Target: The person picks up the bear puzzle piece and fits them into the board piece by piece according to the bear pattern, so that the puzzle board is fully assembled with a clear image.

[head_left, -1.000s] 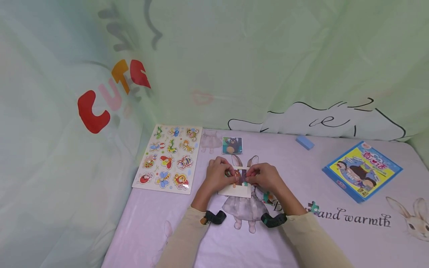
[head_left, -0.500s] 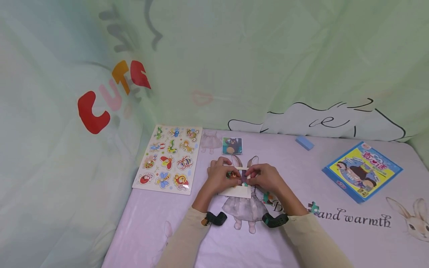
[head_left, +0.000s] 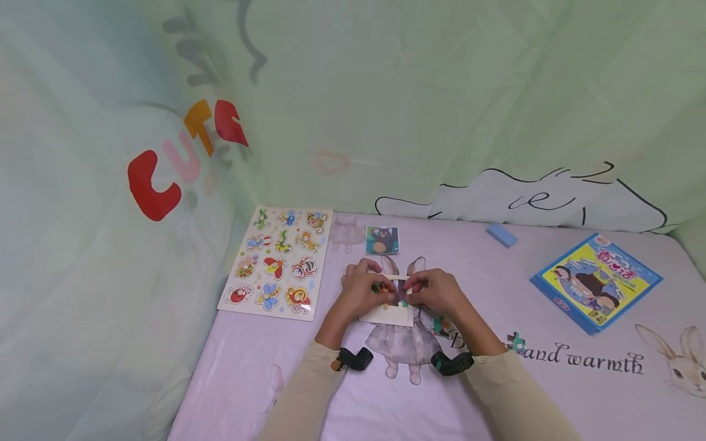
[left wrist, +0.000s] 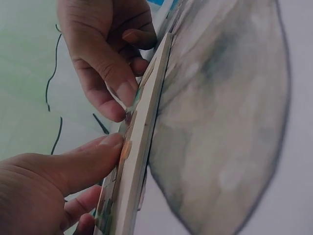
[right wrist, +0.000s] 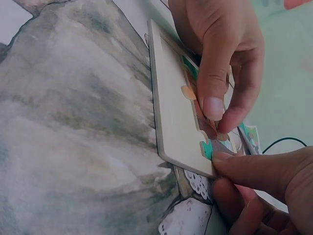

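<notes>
A pale puzzle tray lies in front of the person, bearing several picture pieces. The left hand reaches in from its left side. Its thumb and index finger meet over a brown puzzle piece in the right wrist view. From the right edge, the right hand sets its thumb on a teal-edged puzzle piece, with its other fingers curled at the tray's side. Both hands' fingertips are close together over the picture. Part of the picture is hidden under the fingers.
A bear picture card lies beyond the tray. A peg board of insects is at left. To the right are a blue block, a blue-and-yellow box and a loose puzzle piece. More pieces lie by the right forearm.
The left hand's fingertips have shifted slightly right across the tray, toward the right hand. Over the last half second both hands stay almost still.
</notes>
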Demonstrator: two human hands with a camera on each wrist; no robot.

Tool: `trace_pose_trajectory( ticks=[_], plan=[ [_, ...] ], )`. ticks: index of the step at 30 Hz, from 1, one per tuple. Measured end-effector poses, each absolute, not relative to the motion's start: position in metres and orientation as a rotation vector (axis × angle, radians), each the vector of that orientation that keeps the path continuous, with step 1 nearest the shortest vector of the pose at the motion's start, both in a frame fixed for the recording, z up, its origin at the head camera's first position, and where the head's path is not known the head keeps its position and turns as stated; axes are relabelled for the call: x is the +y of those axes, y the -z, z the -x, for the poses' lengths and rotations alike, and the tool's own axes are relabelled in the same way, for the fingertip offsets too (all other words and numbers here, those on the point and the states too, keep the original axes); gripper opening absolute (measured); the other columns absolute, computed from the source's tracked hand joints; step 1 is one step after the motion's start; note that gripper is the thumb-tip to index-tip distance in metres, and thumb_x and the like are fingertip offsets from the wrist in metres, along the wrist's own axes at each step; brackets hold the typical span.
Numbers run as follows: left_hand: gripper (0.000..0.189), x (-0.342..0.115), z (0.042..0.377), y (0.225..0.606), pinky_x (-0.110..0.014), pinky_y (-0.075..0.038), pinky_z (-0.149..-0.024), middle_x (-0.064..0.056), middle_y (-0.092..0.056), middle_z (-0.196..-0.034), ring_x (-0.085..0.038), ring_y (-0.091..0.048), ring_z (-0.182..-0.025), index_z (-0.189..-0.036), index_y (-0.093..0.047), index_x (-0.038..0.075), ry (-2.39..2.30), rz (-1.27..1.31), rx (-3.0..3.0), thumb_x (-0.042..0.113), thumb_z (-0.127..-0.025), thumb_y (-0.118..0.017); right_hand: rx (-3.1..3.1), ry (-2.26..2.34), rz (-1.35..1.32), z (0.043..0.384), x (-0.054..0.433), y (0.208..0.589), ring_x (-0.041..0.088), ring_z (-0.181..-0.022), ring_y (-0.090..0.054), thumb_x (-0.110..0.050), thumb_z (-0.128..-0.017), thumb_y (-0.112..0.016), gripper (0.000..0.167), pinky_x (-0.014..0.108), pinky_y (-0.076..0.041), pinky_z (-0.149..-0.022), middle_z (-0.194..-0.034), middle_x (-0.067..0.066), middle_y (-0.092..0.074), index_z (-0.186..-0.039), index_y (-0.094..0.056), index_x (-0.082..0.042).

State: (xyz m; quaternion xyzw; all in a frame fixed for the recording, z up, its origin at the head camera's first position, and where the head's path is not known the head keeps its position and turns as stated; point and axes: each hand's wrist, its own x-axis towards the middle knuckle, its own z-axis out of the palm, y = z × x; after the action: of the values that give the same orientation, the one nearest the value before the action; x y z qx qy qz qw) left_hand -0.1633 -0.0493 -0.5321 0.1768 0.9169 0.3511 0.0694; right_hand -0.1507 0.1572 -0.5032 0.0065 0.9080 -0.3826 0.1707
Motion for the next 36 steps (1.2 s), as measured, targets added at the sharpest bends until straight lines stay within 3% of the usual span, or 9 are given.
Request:
trace_pose_trajectory(
  ticks=[7, 13, 36],
  plan=[
    [0.013, -0.063, 0.172, 0.534, -0.039, -0.042, -0.1, -0.003, -0.059, -0.12, -0.022, -0.051, -0.114, -0.1, -0.083, 0.021, -1.095, -0.567, 2.716, 0.025, -0.088, -0.081, 2.57, 1.083, -0.038, 0.151, 0.156, 0.502, 0.021, -0.08, -0.051, -0.012, -0.08, -0.084, 0.019, 0.032, -0.04, -0.065, -0.081, 0.004, -0.059, -0.097, -0.077, -0.012],
    [0.011, -0.074, 0.177, 0.533, -0.038, -0.045, -0.101, -0.003, -0.06, -0.117, -0.02, -0.056, -0.109, -0.099, -0.082, 0.015, -1.159, -0.465, 2.667, 0.017, -0.089, -0.079, 2.576, 1.085, -0.048, 0.151, 0.156, 0.503, 0.021, -0.08, -0.051, -0.013, -0.08, -0.084, 0.019, 0.031, -0.04, -0.065, -0.081, 0.004, -0.059, -0.098, -0.076, -0.012],
    [0.01, -0.081, 0.177, 0.531, -0.037, -0.047, -0.098, -0.002, -0.061, -0.115, -0.02, -0.058, -0.108, -0.096, -0.081, 0.012, -1.23, -0.472, 2.639, 0.009, -0.093, -0.073, 2.59, 1.002, 0.151, 0.136, 0.18, 0.492, 0.02, -0.087, -0.057, -0.024, -0.089, -0.078, 0.029, 0.03, -0.047, -0.073, -0.095, 0.003, -0.067, -0.115, -0.074, -0.011]
  ],
)
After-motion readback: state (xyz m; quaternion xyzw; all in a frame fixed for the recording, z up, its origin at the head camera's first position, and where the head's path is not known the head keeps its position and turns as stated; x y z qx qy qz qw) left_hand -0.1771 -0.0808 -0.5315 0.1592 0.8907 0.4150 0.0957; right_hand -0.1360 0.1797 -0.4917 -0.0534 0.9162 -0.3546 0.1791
